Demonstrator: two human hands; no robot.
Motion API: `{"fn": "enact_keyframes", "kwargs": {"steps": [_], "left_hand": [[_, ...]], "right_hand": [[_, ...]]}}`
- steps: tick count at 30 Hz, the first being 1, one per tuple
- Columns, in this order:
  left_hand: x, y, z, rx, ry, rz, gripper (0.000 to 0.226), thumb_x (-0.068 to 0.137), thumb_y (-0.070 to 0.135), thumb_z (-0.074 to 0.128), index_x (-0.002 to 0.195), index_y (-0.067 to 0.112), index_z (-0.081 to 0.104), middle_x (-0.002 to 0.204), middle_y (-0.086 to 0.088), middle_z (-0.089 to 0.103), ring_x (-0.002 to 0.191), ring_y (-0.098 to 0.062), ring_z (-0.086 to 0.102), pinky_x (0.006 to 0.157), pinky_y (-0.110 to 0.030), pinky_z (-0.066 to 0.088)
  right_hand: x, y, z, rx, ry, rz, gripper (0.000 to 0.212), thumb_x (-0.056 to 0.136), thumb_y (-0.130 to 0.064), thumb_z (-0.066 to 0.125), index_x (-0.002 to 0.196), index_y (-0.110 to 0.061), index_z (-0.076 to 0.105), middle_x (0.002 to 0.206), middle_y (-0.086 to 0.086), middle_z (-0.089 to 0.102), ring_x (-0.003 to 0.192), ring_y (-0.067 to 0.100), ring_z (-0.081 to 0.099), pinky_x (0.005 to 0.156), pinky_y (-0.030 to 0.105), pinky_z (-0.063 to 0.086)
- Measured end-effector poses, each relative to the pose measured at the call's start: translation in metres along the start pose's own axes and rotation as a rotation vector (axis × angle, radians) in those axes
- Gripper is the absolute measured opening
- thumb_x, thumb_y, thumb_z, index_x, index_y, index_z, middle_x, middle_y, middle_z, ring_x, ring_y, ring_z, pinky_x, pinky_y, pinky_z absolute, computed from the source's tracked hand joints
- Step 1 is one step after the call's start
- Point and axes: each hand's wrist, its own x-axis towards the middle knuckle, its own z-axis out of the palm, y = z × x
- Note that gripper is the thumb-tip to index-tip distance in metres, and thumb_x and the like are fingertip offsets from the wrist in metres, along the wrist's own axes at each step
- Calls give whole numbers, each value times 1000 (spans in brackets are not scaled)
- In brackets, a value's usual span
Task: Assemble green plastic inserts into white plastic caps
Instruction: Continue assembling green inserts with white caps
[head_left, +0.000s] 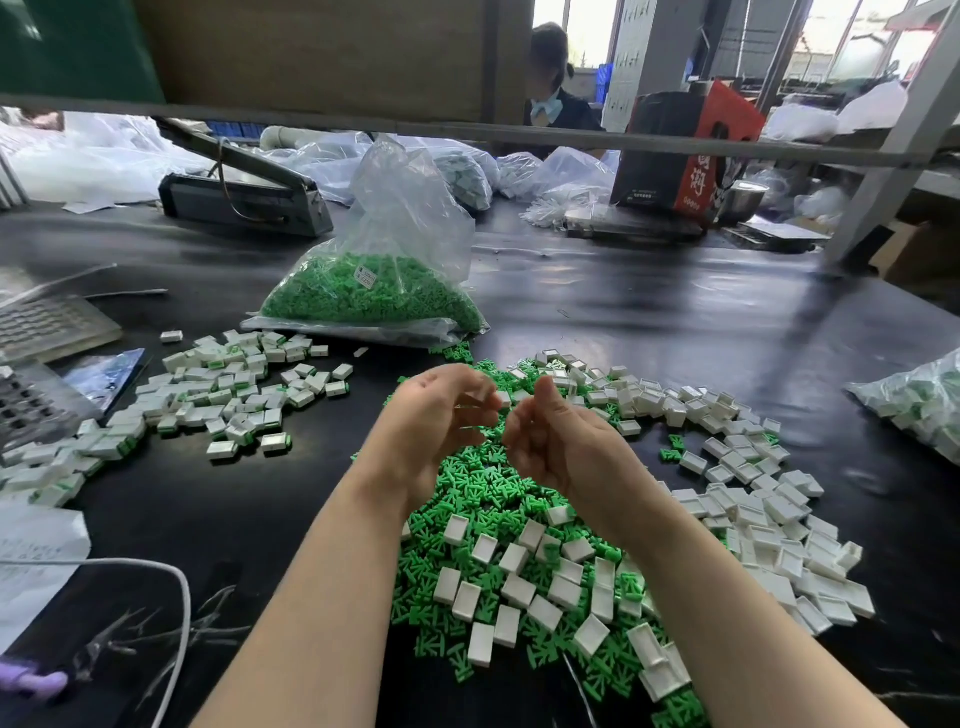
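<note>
Both hands raised over the heap: left hand (434, 410) and right hand (550, 441) curled, fingertips meeting, blurred, so I cannot tell what either grip holds. Beneath them, spiky green inserts (483, 499) mixed with smooth boxy white caps (779, 519) on the glossy black worktop (675, 312). Finished caps (223, 395) left, crinkly clear bag of inserts (374, 291) behind

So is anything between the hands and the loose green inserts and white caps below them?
Nothing visible. The left hand and right hand hover right above the green inserts, with white caps lying uncovered on top.
</note>
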Motion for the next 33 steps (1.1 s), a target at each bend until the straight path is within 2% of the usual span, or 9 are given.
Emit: {"fn": "enact_keyframes", "kwargs": {"steps": [4, 8, 11, 14, 18, 24, 28, 30, 33], "left_hand": [[5, 3, -30, -463, 291, -233, 23, 96, 19, 58, 79, 5, 65, 59, -3, 69, 49, -8, 66, 45, -18, 54], [10, 4, -69, -905, 479, -270, 27, 100, 17, 51, 81, 3, 63, 56, -5, 69, 49, -10, 67, 49, -20, 56], [12, 2, -84, -1053, 554, -234, 34, 104, 13, 40, 80, 3, 61, 54, -4, 67, 58, -8, 69, 58, -18, 57], [10, -1, -90, -1215, 597, -138, 36, 105, 13, 28, 91, 4, 59, 71, -9, 69, 93, -11, 71, 58, -23, 58], [9, 0, -90, -1303, 569, 3, 40, 106, 27, 25, 108, -5, 49, 94, -17, 69, 86, -23, 70, 63, -29, 58], [6, 6, -66, -900, 347, -106, 30, 102, 22, 42, 91, 8, 67, 76, -2, 72, 64, -10, 68, 58, -20, 56], [3, 6, -37, -467, 192, -124, 16, 96, 18, 55, 98, 11, 69, 76, 1, 72, 60, -8, 64, 53, -19, 53], [1, 5, -24, -241, 106, -110, 16, 95, 15, 56, 103, 11, 69, 77, 1, 71, 63, -9, 62, 56, -20, 51], [-3, 3, -9, 60, -53, -59, 16, 89, 9, 64, 102, 15, 71, 77, 4, 70, 68, -8, 59, 62, -21, 47]], "right_hand": [[-3, -7, -6, -125, 89, -50, 47, 98, -44, 40, 80, -6, 61, 61, 4, 56, 49, 7, 47, 48, 14, 37], [-4, -8, -22, -313, 212, -31, 35, 100, -31, 51, 78, -7, 63, 64, 7, 58, 65, 26, 45, 66, 39, 39], [-5, -7, -33, -496, 262, -9, 24, 97, -29, 57, 82, -12, 66, 67, 5, 64, 65, 26, 52, 68, 44, 47], [-7, -6, -41, -684, 256, 29, 14, 92, -29, 64, 84, -18, 67, 71, 2, 67, 54, 3, 53, 55, 23, 46], [-9, -7, -46, -889, 203, 102, 8, 88, -30, 71, 82, -26, 68, 77, -4, 67, 61, 3, 56, 58, 17, 45], [-15, -11, -43, -1100, 119, 200, 18, 81, -41, 76, 87, -29, 64, 83, -10, 62, 73, 3, 57, 57, 16, 39], [-13, -9, -40, -1136, 107, 164, 12, 85, -35, 73, 84, -28, 63, 83, -11, 64, 76, 3, 60, 67, 20, 50], [-12, -7, -40, -1044, 126, 135, 10, 88, -32, 70, 87, -24, 64, 85, -8, 66, 79, 7, 62, 74, 24, 55], [-11, -10, -39, -673, 144, 61, 8, 88, -27, 68, 92, -19, 67, 86, -2, 70, 80, 9, 65, 69, 16, 52]]}}
